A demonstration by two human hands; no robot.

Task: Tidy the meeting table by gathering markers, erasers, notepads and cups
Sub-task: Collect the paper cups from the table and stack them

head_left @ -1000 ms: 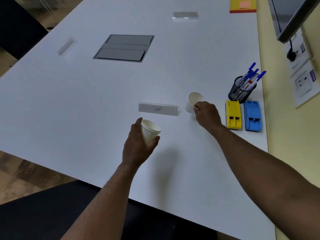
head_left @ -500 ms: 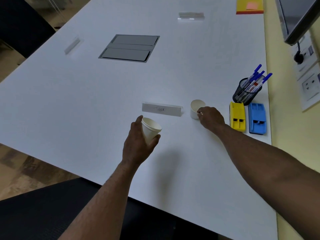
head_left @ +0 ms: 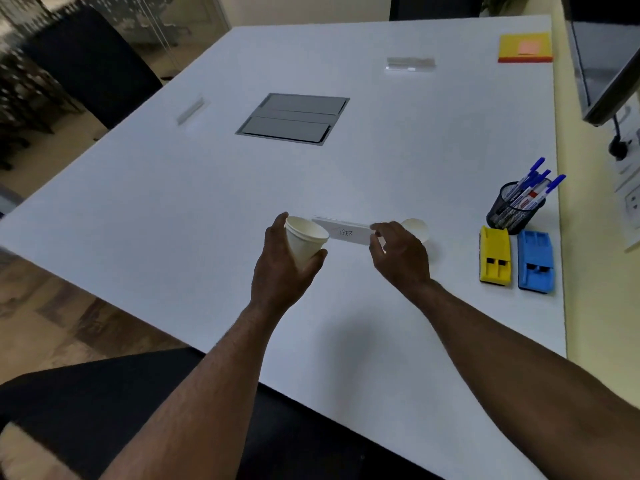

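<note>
Gripping stacked cups [head_left: 304, 242] in left hand [head_left: 282, 268], right hand [head_left: 398, 252] seemingly empty, curled, hiding name card [head_left: 343, 232] end

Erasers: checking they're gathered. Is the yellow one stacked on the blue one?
No, the yellow eraser lies flat beside the blue eraser.

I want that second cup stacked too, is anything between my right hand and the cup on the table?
Nothing visible. The right hand is just in front of the cup on the table, partly covering it. The name card lies to its left, off that path.
</note>
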